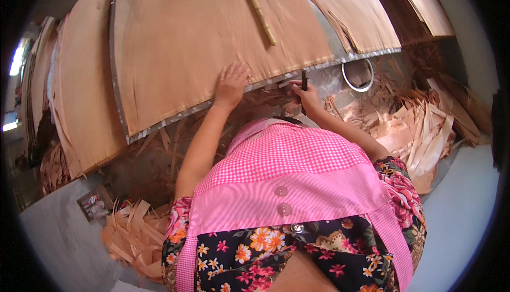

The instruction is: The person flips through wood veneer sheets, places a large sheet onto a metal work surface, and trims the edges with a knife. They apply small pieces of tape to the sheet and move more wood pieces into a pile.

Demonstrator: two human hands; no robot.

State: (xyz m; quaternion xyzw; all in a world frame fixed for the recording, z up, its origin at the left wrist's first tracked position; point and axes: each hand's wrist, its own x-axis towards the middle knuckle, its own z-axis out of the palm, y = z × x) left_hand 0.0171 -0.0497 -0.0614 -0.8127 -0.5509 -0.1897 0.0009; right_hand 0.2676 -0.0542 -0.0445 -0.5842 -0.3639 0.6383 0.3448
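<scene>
A large thin sheet of tan wood veneer (196,32) lies on a metal-edged table, its near border along the table's edge. My left hand (232,84) rests flat on the sheet near that border, fingers stretched out. At the table's edge, right of it, my right hand (307,98) is closed around a slim black-handled tool (304,79); its working end cannot be made out. A yellowish bamboo stick (257,10) lies across the sheet beyond my hands. To the right, the veneer has a long split (330,24) with grey surface showing through.
Torn veneer strips (419,127) are heaped below the table at the right, with another pile (135,231) at the lower left. A white ring (358,77) hangs by the table's edge. More veneer sheets (85,90) stand at the left; a small box (94,205) sits below them.
</scene>
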